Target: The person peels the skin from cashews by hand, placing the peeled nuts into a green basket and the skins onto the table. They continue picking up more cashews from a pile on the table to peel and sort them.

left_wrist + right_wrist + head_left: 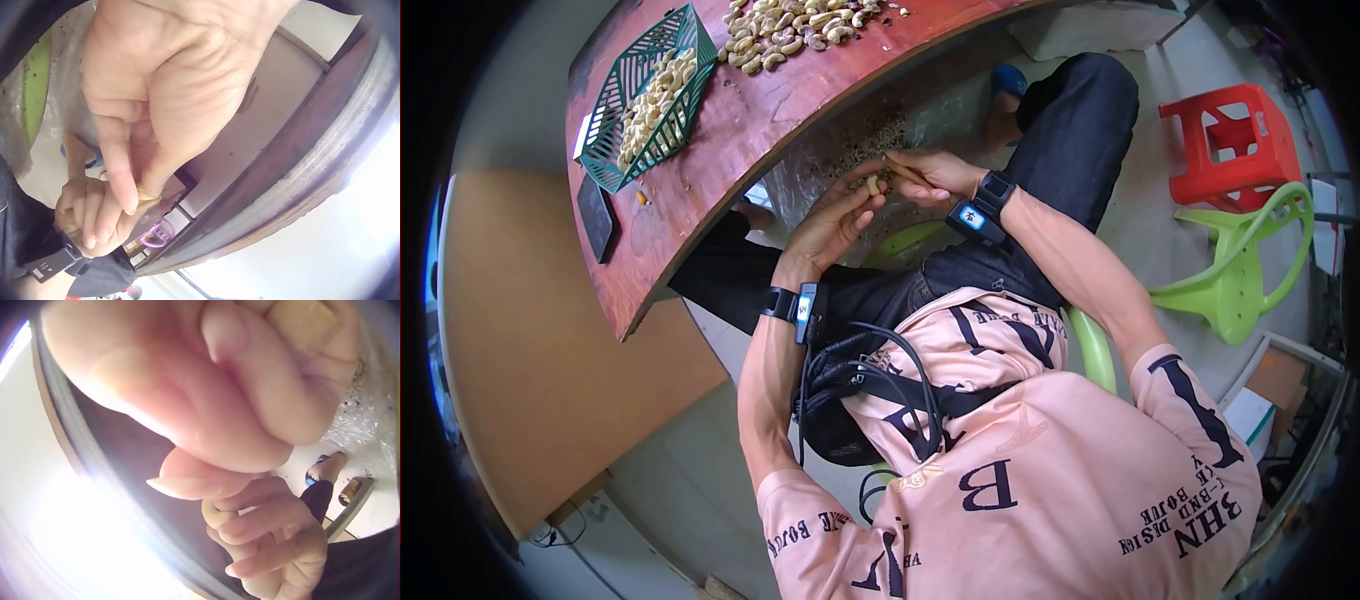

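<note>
Over the lap, just beyond the table edge, both hands meet. My left hand (832, 222) pinches a pale cashew nut (873, 185) between thumb and fingertips; the nut (219, 515) also shows in the right wrist view. My right hand (935, 177) is close beside it, its fingers curled round a slim tan tool (912, 177) that looks like a wooden handle. In the right wrist view, a blunt tan end (304, 325) shows in the palm. The tool's working end is hidden by the fingers.
On the red table (750, 120) stand a green lattice basket (608, 176) of pale cashews, a heap of browner cashews (790, 30) and a dark phone (597, 220). Skin scraps (865, 145) lie below on plastic sheeting. A red stool (1235, 150) and green chair (1235, 290) stand right.
</note>
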Motion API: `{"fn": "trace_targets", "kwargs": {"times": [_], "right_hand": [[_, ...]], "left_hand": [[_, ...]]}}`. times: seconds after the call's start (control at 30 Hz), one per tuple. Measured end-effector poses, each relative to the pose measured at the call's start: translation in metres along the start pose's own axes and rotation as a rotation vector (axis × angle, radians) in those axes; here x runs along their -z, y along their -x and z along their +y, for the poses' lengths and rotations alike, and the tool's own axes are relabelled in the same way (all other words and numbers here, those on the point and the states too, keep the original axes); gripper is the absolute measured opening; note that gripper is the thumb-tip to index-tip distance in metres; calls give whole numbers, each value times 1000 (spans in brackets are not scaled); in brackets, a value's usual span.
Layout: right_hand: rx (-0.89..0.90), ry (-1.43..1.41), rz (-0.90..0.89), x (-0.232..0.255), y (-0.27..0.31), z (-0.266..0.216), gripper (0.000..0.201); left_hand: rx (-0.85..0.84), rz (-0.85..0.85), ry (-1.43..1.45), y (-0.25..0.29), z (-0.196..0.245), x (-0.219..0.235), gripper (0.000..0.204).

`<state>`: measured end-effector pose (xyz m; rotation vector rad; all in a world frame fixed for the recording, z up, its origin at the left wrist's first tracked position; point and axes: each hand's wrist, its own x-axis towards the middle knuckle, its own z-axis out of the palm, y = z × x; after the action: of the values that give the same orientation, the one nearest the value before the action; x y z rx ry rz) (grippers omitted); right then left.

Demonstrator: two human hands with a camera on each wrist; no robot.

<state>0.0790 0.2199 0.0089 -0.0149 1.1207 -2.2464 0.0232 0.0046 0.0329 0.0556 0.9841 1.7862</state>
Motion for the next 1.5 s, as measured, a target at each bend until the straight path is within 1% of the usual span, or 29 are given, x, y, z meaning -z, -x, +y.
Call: {"fn": "trace_targets", "kwargs": {"times": [0.1,0.17,0.2,0.23,0.33,0.37,0.47,0.67,0.77,0.9,1.07,1.13,1.17,1.27,1.5], "right_hand": [[36,76,6,0,1,1,52],[-22,127,-52,10,-4,9,50],[-50,154,-79,5,-5,6,51],[-49,170,-18,-2,-1,3,51],[-47,245,-4,-7,0,1,51],[-75,267,-43,-1,-2,3,49],[-58,289,-25,-11,2,-3,47],[-69,274,-51,-6,0,1,45],[-34,284,-34,-7,0,3,44],[-34,299,8,-7,-1,4,46],[-1,312,45,9,-9,11,46],[15,264,10,2,-4,4,46],[20,239,-7,-1,-1,2,46],[-54,156,-82,-1,-1,5,47],[-57,227,-93,5,-7,10,55]], "left_hand": [[-18,22,-17,-1,-3,6,41],[-24,49,-30,-1,-4,10,39],[-25,60,-31,0,-3,8,39],[-26,69,-32,1,-2,7,39],[0,86,-9,0,-3,12,36],[3,85,2,-1,-3,14,35],[6,87,32,-1,-4,15,33],[-2,97,40,-5,-8,21,32],[-2,113,51,-6,-9,24,32],[-1,118,16,-6,-10,24,33],[7,102,17,-4,-8,19,36],[-12,67,-34,1,-2,7,36],[-10,81,-21,1,-2,8,36],[-9,115,16,0,-5,15,35],[0,130,81,-3,-7,23,32]]}}
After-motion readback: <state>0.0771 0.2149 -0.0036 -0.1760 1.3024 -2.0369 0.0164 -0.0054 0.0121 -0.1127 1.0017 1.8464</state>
